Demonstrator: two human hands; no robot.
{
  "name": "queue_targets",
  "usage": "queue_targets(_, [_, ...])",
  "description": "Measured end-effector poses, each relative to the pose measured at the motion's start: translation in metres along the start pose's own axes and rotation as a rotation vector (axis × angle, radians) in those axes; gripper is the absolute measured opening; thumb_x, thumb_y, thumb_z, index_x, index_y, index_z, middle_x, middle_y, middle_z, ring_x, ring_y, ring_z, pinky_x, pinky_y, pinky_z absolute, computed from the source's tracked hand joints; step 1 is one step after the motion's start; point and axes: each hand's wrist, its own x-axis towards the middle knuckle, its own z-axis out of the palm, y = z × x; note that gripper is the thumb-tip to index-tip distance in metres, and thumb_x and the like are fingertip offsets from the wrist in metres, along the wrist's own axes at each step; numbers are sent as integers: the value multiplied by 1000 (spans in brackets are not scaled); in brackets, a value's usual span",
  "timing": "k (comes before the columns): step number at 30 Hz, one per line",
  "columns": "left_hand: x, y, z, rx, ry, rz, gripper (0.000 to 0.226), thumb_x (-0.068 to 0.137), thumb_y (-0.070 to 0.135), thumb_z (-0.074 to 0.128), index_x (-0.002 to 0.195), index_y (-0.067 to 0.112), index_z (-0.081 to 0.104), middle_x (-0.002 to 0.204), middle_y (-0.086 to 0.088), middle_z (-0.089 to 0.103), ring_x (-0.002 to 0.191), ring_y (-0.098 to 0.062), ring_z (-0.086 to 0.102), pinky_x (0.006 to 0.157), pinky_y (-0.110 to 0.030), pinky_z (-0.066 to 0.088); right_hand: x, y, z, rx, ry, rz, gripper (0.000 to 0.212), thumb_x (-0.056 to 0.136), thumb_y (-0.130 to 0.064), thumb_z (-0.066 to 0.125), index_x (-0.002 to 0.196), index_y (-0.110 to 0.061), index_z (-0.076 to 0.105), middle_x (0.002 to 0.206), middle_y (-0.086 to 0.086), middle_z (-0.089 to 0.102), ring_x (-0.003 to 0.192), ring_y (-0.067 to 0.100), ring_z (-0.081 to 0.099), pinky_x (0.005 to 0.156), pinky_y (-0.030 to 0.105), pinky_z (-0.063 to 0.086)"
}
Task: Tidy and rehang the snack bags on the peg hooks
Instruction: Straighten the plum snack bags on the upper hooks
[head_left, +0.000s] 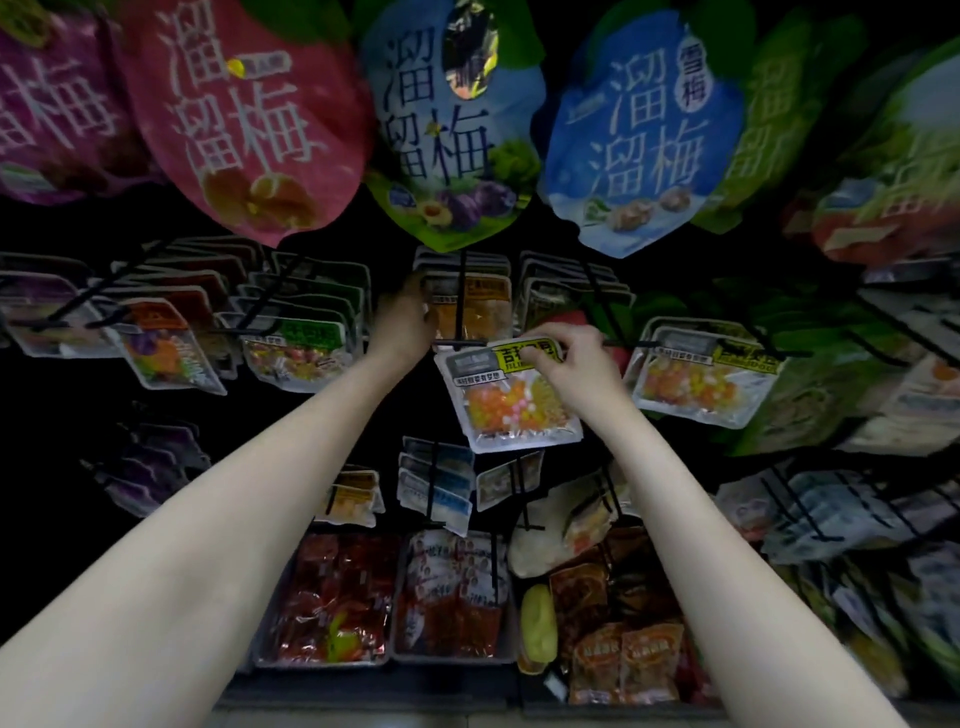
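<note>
right hand (569, 366) pinches candy bag (511, 397) top at peg hook (461, 306), frame centre | left hand (408, 325) fingers curl on hung bags (470, 306) behind | big plum bags (452, 130) overhang above | bins (395, 597) below

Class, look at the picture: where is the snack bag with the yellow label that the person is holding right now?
In the head view, the yellow-label snack bag hangs centre-right at the peg hook tip, pinched at its top by the right hand, beside the left hand.

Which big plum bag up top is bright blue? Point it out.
The blue bag, second from the right in the top row. Its neighbours are pale blue-and-green, pink or green.
</note>
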Motion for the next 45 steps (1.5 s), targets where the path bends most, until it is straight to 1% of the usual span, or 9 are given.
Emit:
queue_targets(7, [5, 10, 5, 315, 47, -80, 57, 93, 16, 49, 145, 30, 28, 143, -18, 24, 130, -39, 23, 104, -48, 25, 4, 15, -3, -71, -92, -8, 26, 94, -29, 52, 118, -20, 60, 122, 2, 57, 113, 19, 53, 72, 23, 34])
queue_targets(12, [8, 16, 0, 395, 93, 22, 43, 91, 18, 51, 134, 18, 46, 139, -15, 31, 126, -34, 27, 97, -44, 29, -3, 3, -12, -28, -59, -67, 23, 94, -20, 55, 114, -12, 63, 103, -5, 56, 102, 13, 53, 64, 15, 29])
queue_targets(15, [8, 12, -2, 172, 96, 53, 28, 89, 17, 57, 116, 9, 57, 126, -16, 51, 117, -33, 45, 88, -40, 38, -7, -1, -13, 9, -53, -25, 24, 94, -19, 54, 116, -13, 62, 98, -13, 50, 103, 16, 52, 64, 14, 29])
queue_targets(18, [-6, 11, -14, -172, 48, 89, 16, 87, 5, 60, 102, 2, 63, 102, -17, 65, 98, -30, 60, 76, -33, 44, -10, -2, -13, -33, -56, -1, 26, 95, -23, 52, 120, -16, 59, 123, 2, 52, 116, 22, 50, 64, 16, 27])
queue_targets(22, [-47, 6, -42, -175, -68, 261, 18, 86, -3, 56, 98, 9, 63, 96, -2, 61, 95, -14, 55, 74, -14, 38, -18, -5, -20, -44, -52, -14, 25, 95, -21, 53, 118, -15, 60, 129, 4, 54, 119, 22, 49, 69, 16, 29])
queue_targets(26, [-77, 6, -71, -105, -121, 343, 9, 87, 13, 63, 95, 14, 63, 91, 11, 60, 88, -3, 56, 70, 0, 35, -29, -7, -25, -98, -89, -28, 19, 92, -18, 58, 108, -12, 66, 116, 3, 64, 114, 19, 53, 81, 19, 31])
queue_targets(29, [-85, 4, -89, -38, -214, 291, 6, 87, 15, 64, 90, 20, 63, 87, 9, 64, 80, -1, 59, 65, -6, 40, -35, -8, -28, -130, -131, -53, 20, 89, -18, 61, 106, -10, 68, 114, 4, 65, 113, 19, 54, 83, 18, 30])
queue_targets(33, [-91, -6, -100, 100, -225, 196, 10, 83, 15, 68, 86, 23, 63, 83, 5, 65, 85, -14, 62, 74, -31, 50, -40, -16, -22, -48, -60, -26, 28, 88, -19, 63, 113, -5, 65, 121, 7, 62, 118, 20, 51, 85, 19, 29])
queue_targets(45, [-118, -32, -136, 339, -45, 107, 9, 84, 13, 65, 90, 20, 64, 90, -8, 67, 89, -32, 62, 66, -34, 44, -21, -44, 37, 455, 165, 181, 48, 84, -32, 67, 119, -2, 59, 125, 9, 60, 118, 26, 54, 98, 39, 44])
